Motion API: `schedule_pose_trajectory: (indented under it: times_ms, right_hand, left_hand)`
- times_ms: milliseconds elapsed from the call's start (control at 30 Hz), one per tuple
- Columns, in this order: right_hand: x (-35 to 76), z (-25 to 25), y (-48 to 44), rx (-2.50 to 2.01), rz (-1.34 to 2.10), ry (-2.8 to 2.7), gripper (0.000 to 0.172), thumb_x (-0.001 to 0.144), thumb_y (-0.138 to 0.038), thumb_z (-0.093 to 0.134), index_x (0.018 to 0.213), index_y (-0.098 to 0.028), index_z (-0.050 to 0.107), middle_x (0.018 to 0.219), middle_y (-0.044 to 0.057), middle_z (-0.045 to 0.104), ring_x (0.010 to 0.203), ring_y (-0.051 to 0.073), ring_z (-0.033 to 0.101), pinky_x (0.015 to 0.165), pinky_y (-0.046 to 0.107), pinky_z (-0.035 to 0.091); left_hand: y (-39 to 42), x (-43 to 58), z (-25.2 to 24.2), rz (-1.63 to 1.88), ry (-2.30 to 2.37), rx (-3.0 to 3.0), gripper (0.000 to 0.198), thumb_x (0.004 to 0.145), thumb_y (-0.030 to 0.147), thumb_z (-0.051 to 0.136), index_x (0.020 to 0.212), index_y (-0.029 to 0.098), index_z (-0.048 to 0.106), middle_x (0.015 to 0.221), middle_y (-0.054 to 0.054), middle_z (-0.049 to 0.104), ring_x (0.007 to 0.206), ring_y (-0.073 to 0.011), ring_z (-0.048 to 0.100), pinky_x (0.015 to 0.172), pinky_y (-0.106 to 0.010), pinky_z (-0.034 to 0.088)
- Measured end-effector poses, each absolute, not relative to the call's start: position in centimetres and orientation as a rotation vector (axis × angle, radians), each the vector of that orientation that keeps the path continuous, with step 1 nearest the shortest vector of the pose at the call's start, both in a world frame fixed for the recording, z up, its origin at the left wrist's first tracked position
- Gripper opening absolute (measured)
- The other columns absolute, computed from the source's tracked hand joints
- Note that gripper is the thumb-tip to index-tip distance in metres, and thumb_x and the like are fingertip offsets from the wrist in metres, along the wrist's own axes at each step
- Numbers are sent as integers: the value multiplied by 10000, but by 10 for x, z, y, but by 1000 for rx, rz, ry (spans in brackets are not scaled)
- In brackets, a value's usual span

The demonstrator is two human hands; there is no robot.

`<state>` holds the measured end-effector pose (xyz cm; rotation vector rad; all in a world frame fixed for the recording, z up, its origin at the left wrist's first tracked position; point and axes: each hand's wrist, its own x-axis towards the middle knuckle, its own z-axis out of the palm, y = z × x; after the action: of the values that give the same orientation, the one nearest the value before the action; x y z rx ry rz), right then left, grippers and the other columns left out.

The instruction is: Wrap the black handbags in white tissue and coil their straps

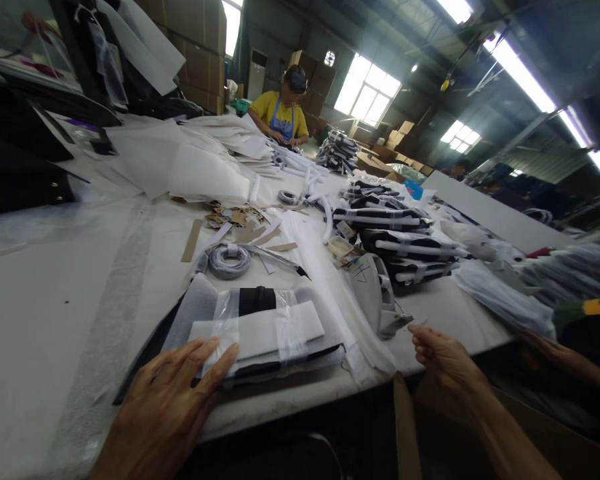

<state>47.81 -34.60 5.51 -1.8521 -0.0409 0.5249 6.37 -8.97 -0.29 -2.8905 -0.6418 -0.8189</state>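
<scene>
My left hand lies with fingers spread on the near left part of a folded black and grey bag. A white foam sheet is fixed across the bag with bands of clear tape. A grey tape dispenser with a marked letter on its side stands to the right, near the table edge. Just beside its cutting end, the thumb and forefinger of my right hand are pinched on what looks like the end of clear tape, which is hard to see. A coiled grey strap rests at the bag's far side.
White foam strips run between bag and dispenser. Wrapped black bags are stacked behind the dispenser. Paper tags and white sheets lie farther back. A co-worker works across the table; another person's arm is at right.
</scene>
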Motion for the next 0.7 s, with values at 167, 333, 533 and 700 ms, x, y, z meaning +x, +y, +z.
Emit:
schedule_pose_trajectory:
  times_ms: [167, 333, 533, 700]
  right_hand:
    - [478, 28, -358, -2024, 491, -23, 249, 585, -290, 808, 652, -181, 595, 510, -19, 596, 412, 90, 500, 399, 196, 391]
    - [487, 18, -376, -2183, 602, -80, 277, 641, -421, 747, 627, -202, 577, 511, -24, 585, 419, 93, 485, 403, 200, 354]
    - [495, 7, -379, -2432, 643, -177, 349, 632, -514, 681, 609, -242, 464, 414, -34, 514, 369, 120, 428, 386, 236, 298]
    - [500, 8, -385, -2679, 485, -235, 427, 591, -617, 674, 679, -268, 443, 411, -16, 527, 416, 215, 534, 450, 318, 376]
  left_hand:
    - [-85, 61, -4, -803, -556, -2830, 502, 930, 165, 411, 1402, 311, 504, 1290, -66, 633, 1135, -277, 591, 956, -432, 381]
    - [-83, 60, -5, -773, -532, -2810, 486, 937, 213, 431, 1411, 304, 493, 1287, -66, 633, 1135, -279, 587, 955, -432, 374]
    - [-82, 62, -5, -791, -516, -2790, 471, 942, 232, 443, 1405, 295, 502, 1280, -72, 637, 1115, -281, 601, 946, -432, 377]
    - [-83, 63, -5, -832, -530, -2781, 454, 951, 220, 430, 1390, 300, 516, 1277, -69, 642, 1120, -277, 603, 944, -429, 379]
